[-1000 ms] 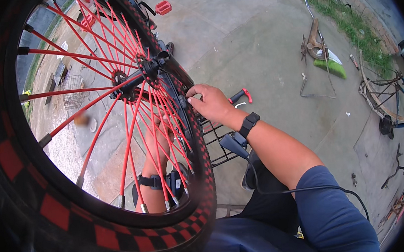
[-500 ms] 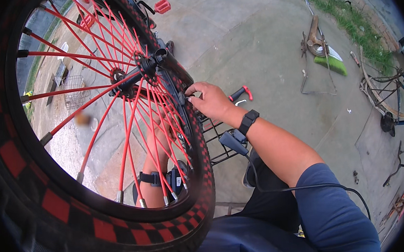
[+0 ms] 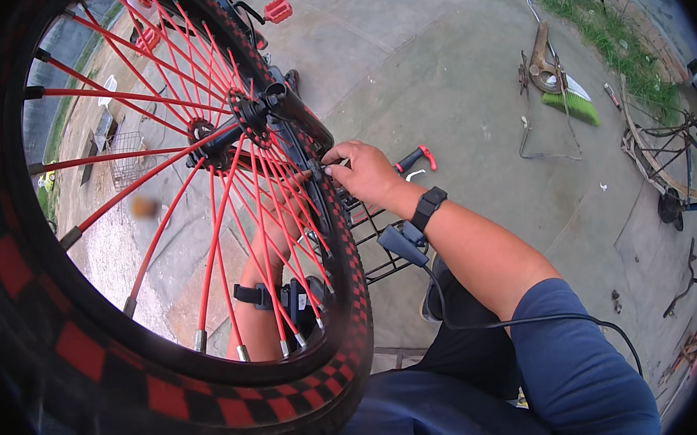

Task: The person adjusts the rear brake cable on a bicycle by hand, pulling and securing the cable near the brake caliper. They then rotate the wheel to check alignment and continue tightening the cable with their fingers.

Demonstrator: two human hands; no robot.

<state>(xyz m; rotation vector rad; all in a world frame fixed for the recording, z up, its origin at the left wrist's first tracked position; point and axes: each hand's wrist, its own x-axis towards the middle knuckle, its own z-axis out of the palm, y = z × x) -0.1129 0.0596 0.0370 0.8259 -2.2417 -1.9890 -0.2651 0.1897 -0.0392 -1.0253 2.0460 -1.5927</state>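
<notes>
Red spokes fan out from the hub (image 3: 225,133) of a bicycle wheel (image 3: 171,374) that fills the left half of the view, its fat black tyre (image 3: 216,407) marked with red squares and standing upright close to the person. Their right hand (image 3: 365,170) rests at the wheel's right rim, fingers (image 3: 336,167) curled and pinched shut on a small part just beside the tyre; what that part is cannot be told. A black watch (image 3: 429,207) sits on that wrist, and a black cable (image 3: 507,320) runs along the forearm. Seen through the spokes, the left hand (image 3: 285,202) reaches up on the far side of the wheel, a black strap (image 3: 252,295) around its forearm; whether its fingers are open or closed cannot be told, since spokes and rim cover them. A black wire basket (image 3: 380,248) lies under the right wrist. On the concrete ground (image 3: 451,68) near the right hand lies a tool with a red handle (image 3: 414,159), and well apart toward the upper right lies a green brush (image 3: 572,105)
</notes>
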